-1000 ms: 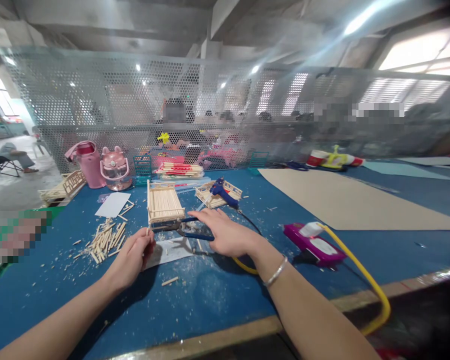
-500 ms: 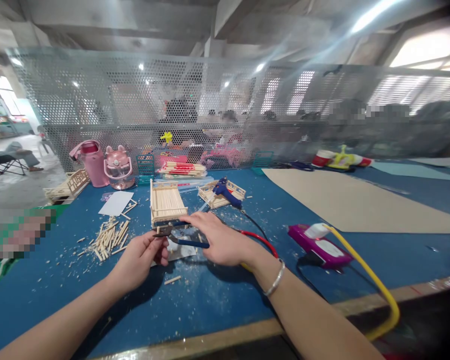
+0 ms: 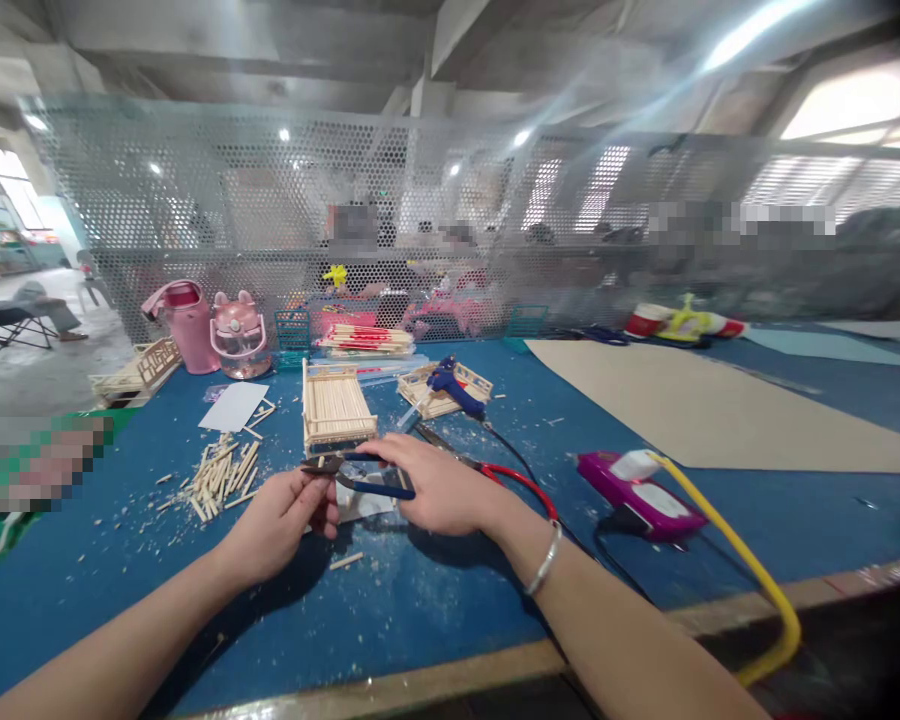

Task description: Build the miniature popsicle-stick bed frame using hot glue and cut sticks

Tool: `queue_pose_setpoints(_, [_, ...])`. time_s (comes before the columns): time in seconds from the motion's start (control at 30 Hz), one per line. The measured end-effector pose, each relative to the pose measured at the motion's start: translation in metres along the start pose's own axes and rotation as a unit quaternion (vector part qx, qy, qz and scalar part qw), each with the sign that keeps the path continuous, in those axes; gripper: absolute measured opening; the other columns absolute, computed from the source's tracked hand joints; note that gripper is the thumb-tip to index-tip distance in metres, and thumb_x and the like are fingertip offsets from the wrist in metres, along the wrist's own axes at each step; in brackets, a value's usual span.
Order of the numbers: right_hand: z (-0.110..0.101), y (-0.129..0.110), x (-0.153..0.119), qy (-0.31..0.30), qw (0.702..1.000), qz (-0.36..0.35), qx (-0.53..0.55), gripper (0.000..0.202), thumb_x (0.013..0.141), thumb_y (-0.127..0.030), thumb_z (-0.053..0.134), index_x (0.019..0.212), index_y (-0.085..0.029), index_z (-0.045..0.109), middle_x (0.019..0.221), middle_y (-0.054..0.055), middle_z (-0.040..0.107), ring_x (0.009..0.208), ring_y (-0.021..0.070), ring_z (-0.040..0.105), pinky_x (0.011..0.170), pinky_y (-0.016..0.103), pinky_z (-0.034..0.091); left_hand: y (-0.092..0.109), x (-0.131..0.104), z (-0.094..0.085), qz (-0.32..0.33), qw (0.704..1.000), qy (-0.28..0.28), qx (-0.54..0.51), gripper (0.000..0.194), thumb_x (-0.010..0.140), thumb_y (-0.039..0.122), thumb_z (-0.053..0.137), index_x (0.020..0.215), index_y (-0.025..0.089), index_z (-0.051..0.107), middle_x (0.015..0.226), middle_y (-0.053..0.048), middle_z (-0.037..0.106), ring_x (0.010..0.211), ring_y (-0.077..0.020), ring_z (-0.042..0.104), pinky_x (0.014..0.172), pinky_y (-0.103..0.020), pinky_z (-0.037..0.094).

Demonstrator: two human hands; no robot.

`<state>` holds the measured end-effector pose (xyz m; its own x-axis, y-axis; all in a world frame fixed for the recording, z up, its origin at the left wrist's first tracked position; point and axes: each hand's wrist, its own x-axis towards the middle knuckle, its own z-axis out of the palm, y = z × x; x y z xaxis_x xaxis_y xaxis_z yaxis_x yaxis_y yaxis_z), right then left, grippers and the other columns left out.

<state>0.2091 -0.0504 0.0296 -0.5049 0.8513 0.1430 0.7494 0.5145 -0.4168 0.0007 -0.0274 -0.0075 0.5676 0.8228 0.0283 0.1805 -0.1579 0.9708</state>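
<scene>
Two hands work close together above the worktop [image 3: 450, 600]. The left hand [image 3: 277, 515] has thumb and fingertips pressed together, pinching a short wooden stick [image 3: 321, 461] whose pale end shows at the jaws of the blue-handled pliers [image 3: 381, 489]. The right hand [image 3: 446, 488] is curled round the plier handles, which stand apart — a silver bracelet [image 3: 544, 560] sits on that wrist. One second ago the jaws lay beyond the left fingertips, beside the stick frame; now they are right over the pinch. Below lies a pale paper scrap [image 3: 365, 504], and just behind the hands stands the stick frame [image 3: 337, 408]. Left of it is a scattered pile of cut sticks [image 3: 221, 478]; right of it, a blue glue gun [image 3: 461, 392] rests on a second stick frame [image 3: 422, 405]. Red tool handles [image 3: 521, 478] show past the right hand — they were out of sight a second earlier. Farther right are a purple device [image 3: 616, 493] and a broad tan sheet [image 3: 690, 405]; at the back left, two pink bottles [image 3: 193, 335] stand before a perforated screen [image 3: 232, 190].
</scene>
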Motion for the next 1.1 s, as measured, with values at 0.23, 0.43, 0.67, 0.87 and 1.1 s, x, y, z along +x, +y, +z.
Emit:
queue_pose_setpoints(0.23, [0.011, -0.006, 0.003, 0.003, 1.0, -0.01, -0.016, 0.059, 0.064, -0.01, 0.052, 0.123, -0.014, 0.051, 0.116, 0.012, 0.061, 0.101, 0.0238, 0.056, 0.089, 0.037, 0.044, -0.002, -0.004, -0.001, 0.051, 0.997, 0.042, 0.048, 0.045, 0.083, 0.056, 0.039, 0.071, 0.015, 0.054, 0.066, -0.002, 0.054, 0.062, -0.015, 0.049, 0.062, -0.028, 0.04])
queue_pose_setpoints(0.43, [0.023, -0.003, 0.006, -0.006, 0.999, 0.003, -0.047, 0.061, 0.064, -0.013, 0.055, 0.125, -0.01, 0.05, 0.118, 0.016, 0.06, 0.104, 0.026, 0.057, 0.088, 0.038, 0.045, -0.006, 0.0, -0.001, -0.005, 0.985, 0.096, 0.144, 0.057, 0.083, 0.064, 0.025, 0.051, 0.019, 0.041, 0.048, 0.003, 0.035, 0.048, -0.0119, 0.032, 0.049, -0.027, 0.025])
queue_pose_setpoints(0.67, [0.026, 0.0, 0.007, 0.008, 0.998, 0.016, -0.059, 0.065, 0.064, -0.013, 0.057, 0.128, -0.011, 0.046, 0.124, 0.016, 0.056, 0.112, 0.0278, 0.052, 0.094, 0.042, 0.042, -0.008, 0.001, -0.005, -0.014, 0.979, 0.061, 0.196, 0.059, 0.083, 0.063, 0.02, 0.045, 0.02, 0.033, 0.044, 0.005, 0.027, 0.045, -0.0103, 0.025, 0.049, -0.027, 0.021])
queue_pose_setpoints(0.87, [0.037, -0.001, 0.008, 0.053, 0.997, 0.005, -0.051, 0.067, 0.062, -0.012, 0.056, 0.128, -0.01, 0.046, 0.121, 0.016, 0.057, 0.112, 0.0259, 0.052, 0.096, 0.041, 0.041, -0.01, 0.002, -0.008, -0.01, 0.972, 0.091, 0.216, 0.058, 0.081, 0.064, 0.021, 0.042, 0.021, 0.028, 0.043, 0.005, 0.021, 0.044, -0.0093, 0.02, 0.046, -0.027, 0.016])
queue_pose_setpoints(1.1, [0.043, -0.003, 0.008, 0.081, 0.993, 0.003, -0.085, 0.068, 0.06, -0.014, 0.054, 0.127, -0.008, 0.045, 0.117, 0.017, 0.058, 0.108, 0.0266, 0.053, 0.094, 0.041, 0.042, -0.005, 0.0, -0.01, 0.002, 0.967, 0.098, 0.234, 0.058, 0.079, 0.063, 0.023, 0.039, 0.021, 0.032, 0.04, 0.003, 0.027, 0.041, -0.0092, 0.024, 0.045, -0.026, 0.02])
